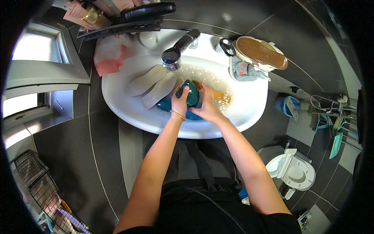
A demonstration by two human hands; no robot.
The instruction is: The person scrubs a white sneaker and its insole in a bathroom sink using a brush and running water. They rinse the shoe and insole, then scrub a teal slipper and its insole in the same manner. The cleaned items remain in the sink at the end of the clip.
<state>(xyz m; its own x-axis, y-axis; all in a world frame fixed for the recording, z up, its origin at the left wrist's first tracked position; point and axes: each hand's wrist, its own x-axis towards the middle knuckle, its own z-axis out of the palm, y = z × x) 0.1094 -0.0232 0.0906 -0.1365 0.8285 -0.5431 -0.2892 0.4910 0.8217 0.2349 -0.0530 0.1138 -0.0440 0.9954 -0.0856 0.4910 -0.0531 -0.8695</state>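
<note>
In the white washbasin my left hand, with a gold bangle at the wrist, grips a dark green glossy rounded object, its thumb pressed on top. I cannot make out its exact kind. My right hand closes on its right side, fingers at the far edge and thumb at the near one. An amber-brown piece lies in the cloudy water just right of my right fingers. Something blue shows under my hands, mostly covered. Two pale insoles rest side by side at the basin's left.
A chrome and black faucet reaches over the basin. On the right rim lie a shoe with a brown sole and a grey cloth. A pink-and-white bag hangs at the left rim, below a black shelf. A toilet stands right.
</note>
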